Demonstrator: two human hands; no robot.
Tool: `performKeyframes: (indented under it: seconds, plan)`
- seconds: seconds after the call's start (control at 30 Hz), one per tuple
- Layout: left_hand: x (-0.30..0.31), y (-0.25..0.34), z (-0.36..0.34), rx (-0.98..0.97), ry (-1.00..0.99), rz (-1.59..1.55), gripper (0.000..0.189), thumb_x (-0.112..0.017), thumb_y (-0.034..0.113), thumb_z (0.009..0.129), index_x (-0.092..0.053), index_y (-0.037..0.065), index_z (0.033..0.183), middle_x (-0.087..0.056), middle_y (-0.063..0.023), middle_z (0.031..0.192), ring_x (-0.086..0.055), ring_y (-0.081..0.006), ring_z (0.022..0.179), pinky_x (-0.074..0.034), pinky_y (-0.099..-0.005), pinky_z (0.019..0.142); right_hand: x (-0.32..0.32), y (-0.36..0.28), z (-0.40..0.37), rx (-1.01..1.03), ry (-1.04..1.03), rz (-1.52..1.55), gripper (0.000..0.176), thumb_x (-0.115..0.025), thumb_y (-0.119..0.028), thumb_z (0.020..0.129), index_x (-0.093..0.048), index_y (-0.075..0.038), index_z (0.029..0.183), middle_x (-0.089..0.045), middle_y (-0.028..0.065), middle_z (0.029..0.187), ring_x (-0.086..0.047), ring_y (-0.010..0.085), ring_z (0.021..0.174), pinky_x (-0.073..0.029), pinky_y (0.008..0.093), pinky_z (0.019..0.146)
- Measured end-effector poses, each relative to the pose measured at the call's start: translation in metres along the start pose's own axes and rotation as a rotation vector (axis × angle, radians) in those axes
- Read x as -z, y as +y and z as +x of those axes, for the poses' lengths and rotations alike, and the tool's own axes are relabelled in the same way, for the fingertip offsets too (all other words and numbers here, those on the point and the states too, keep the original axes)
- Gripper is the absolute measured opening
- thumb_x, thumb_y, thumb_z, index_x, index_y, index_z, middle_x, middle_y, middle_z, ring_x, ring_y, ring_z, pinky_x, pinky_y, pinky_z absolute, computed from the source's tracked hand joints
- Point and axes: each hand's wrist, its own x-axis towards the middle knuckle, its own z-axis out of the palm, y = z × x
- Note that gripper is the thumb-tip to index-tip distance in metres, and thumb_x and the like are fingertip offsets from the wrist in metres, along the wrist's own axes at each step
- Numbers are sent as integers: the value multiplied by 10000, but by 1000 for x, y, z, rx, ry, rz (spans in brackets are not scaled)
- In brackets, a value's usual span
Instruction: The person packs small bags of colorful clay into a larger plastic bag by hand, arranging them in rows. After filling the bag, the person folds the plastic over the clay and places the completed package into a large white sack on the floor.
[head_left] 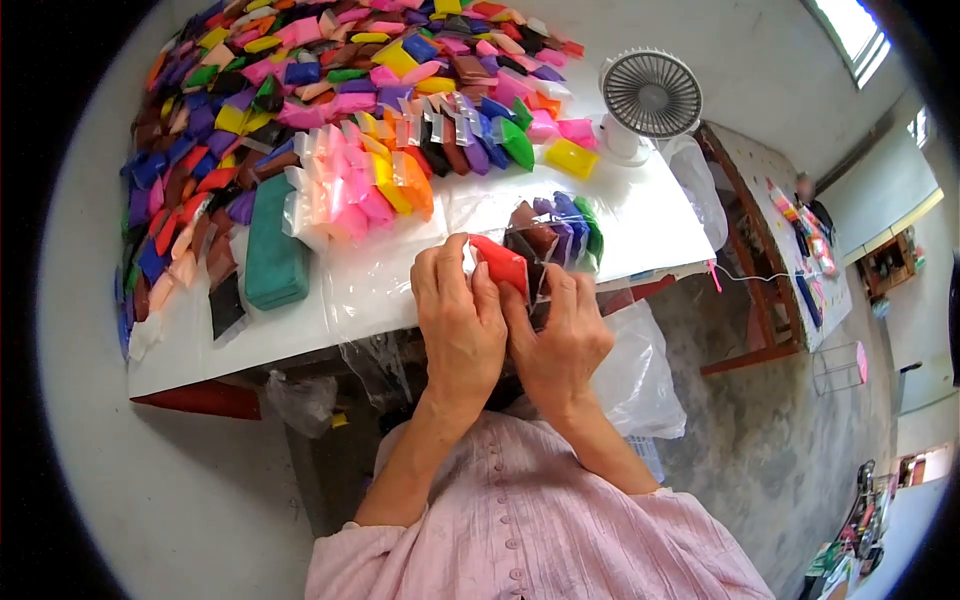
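Note:
My left hand [455, 310] pinches a red packet [503, 264] in clear wrapping between thumb and fingers, just over the table's front edge. Close beside it, my right hand [562, 335] is closed, its thumb and fingers at a black packet [528, 252] tucked against the red one. Beyond the fingers, a brown packet [537, 232], purple packets [562, 235], a blue packet [577, 218] and a green packet [592, 235] stand in a row with clear plastic around them. How far that plastic runs under my hands is hidden.
A white table [350, 310] carries a big heap of coloured packets [330, 80], a row of upright packets [350, 190] and a green block [278, 245]. A fan [652, 95] stands at the right. Clear plastic bags [638, 370] hang below the front edge.

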Motion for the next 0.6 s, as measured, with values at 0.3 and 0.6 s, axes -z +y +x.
performKeyframes:
  seconds: [0.3,0.6]
  plan:
    - [-3,-12,-1,-50,30,-18,239,-500,46,959,-583,-49,1161,-629,-212,1091,-621,-356,991,-494,-408,875,-12,-7,8,-67,-42,96,349,-740,-227,832,-590,-4,1055,-602,131,835,-634,308,696,-498,365,595]
    - [1,-12,3,-103,-86,59,365,-483,37,940,-550,-92,1275,-598,-260,1210,-566,-431,1110,-439,-460,988,-13,1,15,-29,-139,179,150,-713,-144,862,-605,-44,895,-636,87,823,-620,256,590,-469,354,526]
